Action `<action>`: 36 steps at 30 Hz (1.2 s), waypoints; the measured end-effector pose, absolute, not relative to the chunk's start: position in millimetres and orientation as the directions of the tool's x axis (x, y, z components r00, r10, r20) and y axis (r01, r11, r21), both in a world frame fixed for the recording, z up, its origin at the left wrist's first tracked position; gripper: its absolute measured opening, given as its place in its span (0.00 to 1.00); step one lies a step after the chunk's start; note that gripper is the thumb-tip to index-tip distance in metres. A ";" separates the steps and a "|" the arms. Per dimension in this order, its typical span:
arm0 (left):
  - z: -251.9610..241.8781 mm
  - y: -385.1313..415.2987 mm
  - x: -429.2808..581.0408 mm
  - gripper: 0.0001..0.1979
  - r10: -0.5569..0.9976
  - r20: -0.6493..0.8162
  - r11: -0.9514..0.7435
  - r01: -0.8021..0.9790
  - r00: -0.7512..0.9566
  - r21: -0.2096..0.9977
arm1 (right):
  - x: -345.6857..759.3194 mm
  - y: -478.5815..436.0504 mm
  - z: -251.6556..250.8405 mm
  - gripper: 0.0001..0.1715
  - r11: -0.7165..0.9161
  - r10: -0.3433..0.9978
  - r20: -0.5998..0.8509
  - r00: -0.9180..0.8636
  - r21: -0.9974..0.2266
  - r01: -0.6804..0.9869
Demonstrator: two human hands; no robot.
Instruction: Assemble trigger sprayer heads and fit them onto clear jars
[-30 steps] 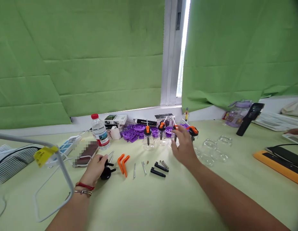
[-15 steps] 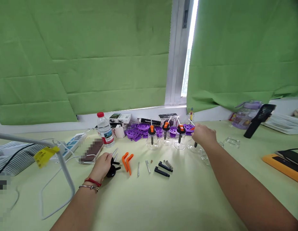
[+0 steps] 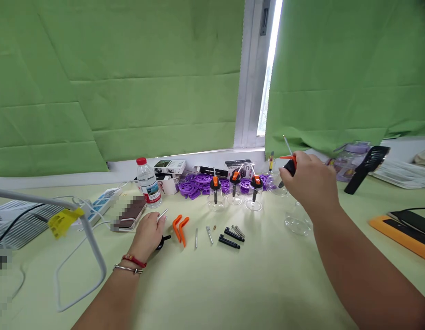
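Note:
My right hand (image 3: pixel 310 183) is closed round the black cap of a small clear bottle (image 3: pixel 279 185) with an orange lever and a thin spout pointing up. It is held up off the table, and my fingers hide part of it. My left hand (image 3: pixel 149 236) rests on the table, fingers closed over a black cap (image 3: pixel 160 243) with a thin metal tube (image 3: pixel 162 214) sticking out. Beside it lie two orange levers (image 3: pixel 181 229), metal pins (image 3: pixel 196 238), black plastic tubes (image 3: pixel 229 241) and springs (image 3: pixel 238 231). Three similar capped bottles (image 3: pixel 216 201) stand upright beyond.
Another clear glass piece (image 3: pixel 297 224) stands below my right hand. Purple plastic parts (image 3: pixel 195 183) and boxes (image 3: pixel 169 166) line the wall. A water bottle (image 3: pixel 149 183), a phone (image 3: pixel 135 213) and a power strip (image 3: pixel 102 204) are on the left; a black comb (image 3: pixel 367 169) is at right.
My right hand has lifted the capped bottle up and to the right from the row of bottles. My left hand has shifted slightly right and now covers more of the black cap.

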State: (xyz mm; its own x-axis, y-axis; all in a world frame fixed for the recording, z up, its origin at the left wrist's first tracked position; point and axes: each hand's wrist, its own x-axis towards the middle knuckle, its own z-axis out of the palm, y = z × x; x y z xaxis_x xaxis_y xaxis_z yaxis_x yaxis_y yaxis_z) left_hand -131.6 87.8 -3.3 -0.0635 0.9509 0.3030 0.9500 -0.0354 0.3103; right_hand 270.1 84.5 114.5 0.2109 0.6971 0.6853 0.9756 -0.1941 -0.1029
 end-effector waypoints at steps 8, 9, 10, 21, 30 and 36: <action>11.3 44.9 -77.8 0.21 0.811 0.580 -0.425 0.760 0.078 0.492 | 222.6 23.0 119.4 0.21 0.236 0.673 0.738 0.050 -0.279 0.931; 10.9 33.6 -66.4 0.24 0.820 0.550 -0.490 0.687 0.155 0.537 | 211.3 16.6 113.4 0.22 0.315 0.707 0.708 0.008 -0.324 0.892; 9.7 22.3 -55.0 0.28 0.824 0.504 -0.546 0.601 0.259 0.584 | 199.5 10.8 105.7 0.22 0.384 0.751 0.657 -0.060 -0.362 0.849; 18.5 -11.2 -24.8 0.25 0.869 0.279 -0.379 0.185 0.409 0.907 | 159.0 26.2 50.4 0.27 0.214 0.939 0.162 -0.304 -0.966 0.144; 25.2 0.8 -43.1 0.24 0.797 0.205 -0.225 -0.036 0.568 0.974 | 154.3 80.4 34.8 0.26 -0.102 0.952 -0.041 -0.302 -0.976 -0.192; 21.6 15.0 -50.5 0.18 0.862 0.198 -0.002 -0.388 0.467 0.922 | 147.8 90.6 34.8 0.22 -0.040 0.928 0.068 -0.365 -0.959 -0.282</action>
State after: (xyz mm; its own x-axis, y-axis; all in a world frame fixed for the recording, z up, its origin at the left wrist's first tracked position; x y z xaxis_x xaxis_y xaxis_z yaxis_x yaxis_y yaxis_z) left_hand -50.5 15.0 21.6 0.4666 0.8621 0.1979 -0.3876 -0.0018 0.9218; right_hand 147.8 90.6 34.8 -0.3651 0.9285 0.0682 -0.2819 -0.0404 -0.9586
